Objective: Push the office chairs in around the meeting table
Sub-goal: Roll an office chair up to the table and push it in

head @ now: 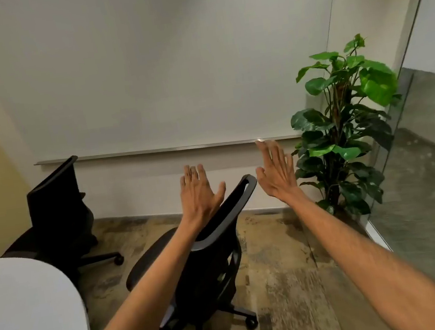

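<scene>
A black office chair (211, 266) stands in the middle of the floor, its backrest towards me and its seat pointing left at the white meeting table (27, 309). My left hand (199, 192) is stretched out flat above the top of the backrest, fingers apart, holding nothing. My right hand (277, 170) is also flat and spread, just right of the backrest's upper corner and apart from it. A second black office chair (58, 212) stands further back on the left, its seat close to the table's far edge.
A tall green potted plant (345, 124) stands in the right corner beside a glass partition (434, 162). A whiteboard with a metal ledge (169, 149) covers the far wall. Patterned floor (291, 280) lies open to the right of the near chair.
</scene>
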Action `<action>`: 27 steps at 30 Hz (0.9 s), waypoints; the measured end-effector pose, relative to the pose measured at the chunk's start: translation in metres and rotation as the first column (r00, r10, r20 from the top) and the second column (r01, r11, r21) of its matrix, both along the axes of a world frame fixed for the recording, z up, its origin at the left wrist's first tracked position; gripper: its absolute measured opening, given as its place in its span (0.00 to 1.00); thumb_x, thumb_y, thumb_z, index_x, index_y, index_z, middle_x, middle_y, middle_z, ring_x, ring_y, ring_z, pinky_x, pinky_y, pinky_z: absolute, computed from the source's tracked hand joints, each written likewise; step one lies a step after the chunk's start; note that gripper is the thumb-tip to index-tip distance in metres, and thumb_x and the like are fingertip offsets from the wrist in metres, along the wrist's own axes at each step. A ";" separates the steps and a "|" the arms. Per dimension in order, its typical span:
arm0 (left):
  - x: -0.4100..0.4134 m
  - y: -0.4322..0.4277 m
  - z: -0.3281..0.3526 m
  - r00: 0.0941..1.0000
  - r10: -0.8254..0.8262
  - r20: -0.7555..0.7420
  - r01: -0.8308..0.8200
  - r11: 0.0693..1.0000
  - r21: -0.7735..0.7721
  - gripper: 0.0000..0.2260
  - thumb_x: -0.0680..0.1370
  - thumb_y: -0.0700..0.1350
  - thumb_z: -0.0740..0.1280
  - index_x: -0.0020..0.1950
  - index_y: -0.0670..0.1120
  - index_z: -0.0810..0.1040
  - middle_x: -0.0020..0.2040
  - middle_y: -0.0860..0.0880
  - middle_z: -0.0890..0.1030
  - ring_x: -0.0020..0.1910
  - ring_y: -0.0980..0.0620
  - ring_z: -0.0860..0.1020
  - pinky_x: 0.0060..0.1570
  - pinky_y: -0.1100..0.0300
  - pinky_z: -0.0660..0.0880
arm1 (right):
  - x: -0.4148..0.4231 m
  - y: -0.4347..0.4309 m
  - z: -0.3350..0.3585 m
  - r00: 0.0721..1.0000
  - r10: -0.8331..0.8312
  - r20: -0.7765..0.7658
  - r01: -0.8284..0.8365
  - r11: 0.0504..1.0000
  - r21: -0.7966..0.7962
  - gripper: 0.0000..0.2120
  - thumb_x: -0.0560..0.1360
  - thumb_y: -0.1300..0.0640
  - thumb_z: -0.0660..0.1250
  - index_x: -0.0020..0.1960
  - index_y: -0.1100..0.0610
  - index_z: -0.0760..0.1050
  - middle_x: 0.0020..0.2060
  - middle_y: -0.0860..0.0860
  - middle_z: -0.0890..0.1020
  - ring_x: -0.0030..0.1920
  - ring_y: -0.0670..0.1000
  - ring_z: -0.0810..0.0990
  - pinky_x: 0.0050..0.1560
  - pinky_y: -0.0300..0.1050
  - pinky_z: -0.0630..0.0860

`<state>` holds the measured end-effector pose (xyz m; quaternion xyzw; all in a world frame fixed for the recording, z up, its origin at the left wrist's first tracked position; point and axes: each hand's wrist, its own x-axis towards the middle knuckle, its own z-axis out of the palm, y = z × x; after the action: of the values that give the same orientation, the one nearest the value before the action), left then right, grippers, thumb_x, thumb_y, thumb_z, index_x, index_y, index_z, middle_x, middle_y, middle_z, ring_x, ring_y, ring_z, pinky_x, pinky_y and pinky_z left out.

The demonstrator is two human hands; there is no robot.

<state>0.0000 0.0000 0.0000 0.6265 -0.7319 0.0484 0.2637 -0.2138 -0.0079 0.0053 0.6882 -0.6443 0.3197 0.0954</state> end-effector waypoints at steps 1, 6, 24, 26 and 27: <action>-0.006 -0.001 -0.002 1.000 0.003 0.005 -0.003 1.000 0.017 0.36 0.78 0.62 0.58 0.75 0.37 0.59 0.75 0.34 0.64 0.78 0.39 0.55 0.75 0.43 0.58 | -0.002 -0.001 -0.003 1.000 0.017 0.000 -0.017 0.999 0.041 0.36 0.73 0.56 0.60 0.78 0.52 0.50 0.76 0.56 0.57 0.76 0.56 0.54 0.71 0.65 0.57; -0.026 -0.001 -0.033 0.997 0.066 -0.030 -0.064 0.995 0.080 0.26 0.78 0.60 0.59 0.60 0.37 0.73 0.57 0.36 0.79 0.60 0.38 0.75 0.55 0.47 0.74 | -0.014 -0.028 -0.031 0.997 0.081 -0.012 -0.076 0.975 0.208 0.38 0.71 0.60 0.63 0.77 0.52 0.50 0.76 0.56 0.54 0.76 0.56 0.50 0.72 0.63 0.55; -0.059 -0.031 -0.124 0.939 0.184 0.289 -0.265 0.926 0.269 0.16 0.77 0.54 0.60 0.35 0.46 0.78 0.30 0.48 0.80 0.29 0.47 0.75 0.55 0.52 0.66 | -0.013 -0.143 -0.122 0.743 0.575 -0.341 -0.338 0.763 0.550 0.16 0.69 0.51 0.69 0.55 0.55 0.75 0.51 0.54 0.77 0.56 0.56 0.74 0.66 0.51 0.62; -0.059 -0.032 -0.127 0.951 0.177 0.253 -0.254 0.914 0.318 0.14 0.77 0.52 0.61 0.39 0.45 0.79 0.33 0.48 0.81 0.31 0.47 0.78 0.50 0.53 0.72 | -0.009 -0.154 -0.118 0.702 0.608 -0.372 -0.359 0.752 0.553 0.07 0.68 0.53 0.68 0.40 0.56 0.74 0.36 0.53 0.77 0.43 0.56 0.76 0.59 0.49 0.66; -0.059 -0.033 -0.128 0.957 0.196 0.214 -0.261 0.904 0.339 0.14 0.77 0.53 0.62 0.40 0.44 0.79 0.33 0.47 0.81 0.31 0.47 0.78 0.45 0.53 0.76 | -0.008 -0.158 -0.117 0.690 0.626 -0.364 -0.369 0.737 0.567 0.06 0.65 0.56 0.67 0.34 0.56 0.71 0.30 0.52 0.74 0.37 0.57 0.75 0.51 0.48 0.69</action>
<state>-0.0587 -0.0333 -0.1275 0.7393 -0.6697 -0.0026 0.0703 -0.2221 -0.1657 -0.1122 0.9030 -0.4284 -0.0288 0.0147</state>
